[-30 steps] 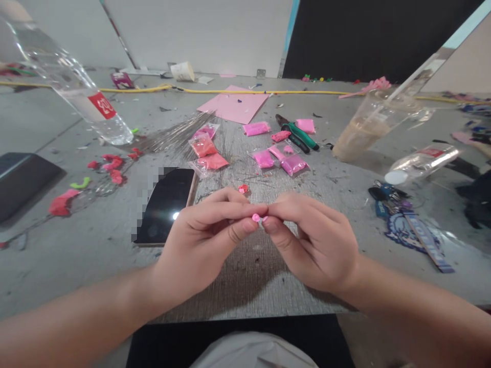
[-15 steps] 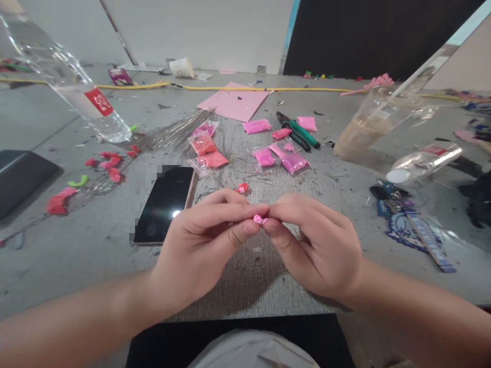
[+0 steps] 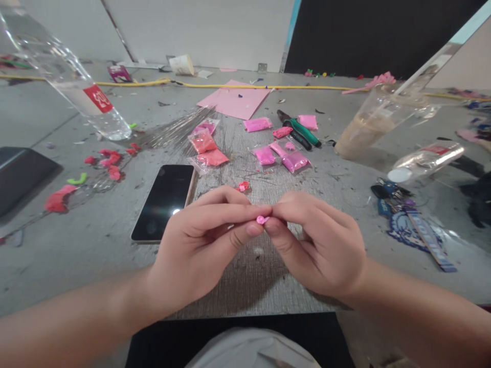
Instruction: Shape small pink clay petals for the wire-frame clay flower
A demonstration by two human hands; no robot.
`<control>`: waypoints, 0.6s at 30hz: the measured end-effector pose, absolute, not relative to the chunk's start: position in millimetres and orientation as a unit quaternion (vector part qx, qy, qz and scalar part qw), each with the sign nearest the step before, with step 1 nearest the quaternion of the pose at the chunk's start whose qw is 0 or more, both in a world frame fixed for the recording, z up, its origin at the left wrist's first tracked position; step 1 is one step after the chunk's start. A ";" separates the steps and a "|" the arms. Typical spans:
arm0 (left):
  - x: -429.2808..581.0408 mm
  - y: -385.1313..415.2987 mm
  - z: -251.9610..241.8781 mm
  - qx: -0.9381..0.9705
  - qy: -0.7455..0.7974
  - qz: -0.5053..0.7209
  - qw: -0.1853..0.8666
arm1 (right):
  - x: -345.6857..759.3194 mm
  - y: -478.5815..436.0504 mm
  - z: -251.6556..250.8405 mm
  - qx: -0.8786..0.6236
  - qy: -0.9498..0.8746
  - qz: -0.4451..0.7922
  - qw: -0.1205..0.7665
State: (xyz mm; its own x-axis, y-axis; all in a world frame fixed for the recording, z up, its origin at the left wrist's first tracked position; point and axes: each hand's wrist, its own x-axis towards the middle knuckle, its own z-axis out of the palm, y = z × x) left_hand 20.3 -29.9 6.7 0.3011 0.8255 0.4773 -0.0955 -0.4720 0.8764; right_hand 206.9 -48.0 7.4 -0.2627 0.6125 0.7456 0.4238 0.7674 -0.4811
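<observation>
Between my fingertips is a small pink piece of modelling clay (image 3: 262, 220), rolled into a bud-like shape. My left hand (image 3: 203, 240) pinches it from the left with thumb and forefinger. From the right, the thumb and forefinger of my right hand (image 3: 318, 240) close on the same piece. Just beyond the hands lies a small red and pink clay piece (image 3: 243, 187). Farther back are soft clay packets, some pink (image 3: 295, 161) and some coral (image 3: 212, 158). A phone (image 3: 164, 202) lies left of my left hand.
Green-handled pliers (image 3: 301, 133) lie behind the packets, and thin wires (image 3: 176, 128) fan out left. A tilted-looking water bottle (image 3: 84, 97) stands left, a drink cup (image 3: 364, 125) right. Keys and charms (image 3: 406, 220) lie at right. Red clay pieces (image 3: 61, 198) lie left.
The pink clay has shifted slightly right and turned between my fingertips, showing its rounded end more. Both hands keep their pinch and have barely moved.
</observation>
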 end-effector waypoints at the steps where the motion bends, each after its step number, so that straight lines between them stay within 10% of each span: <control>1: 19.8 -29.6 7.0 0.685 0.266 0.525 0.430 | 206.9 -47.9 7.2 -0.328 -0.788 0.091 0.512; 18: 14.9 -23.5 8.3 0.694 0.200 0.473 0.505 | 211.0 -46.1 10.2 -0.283 -0.821 0.064 0.492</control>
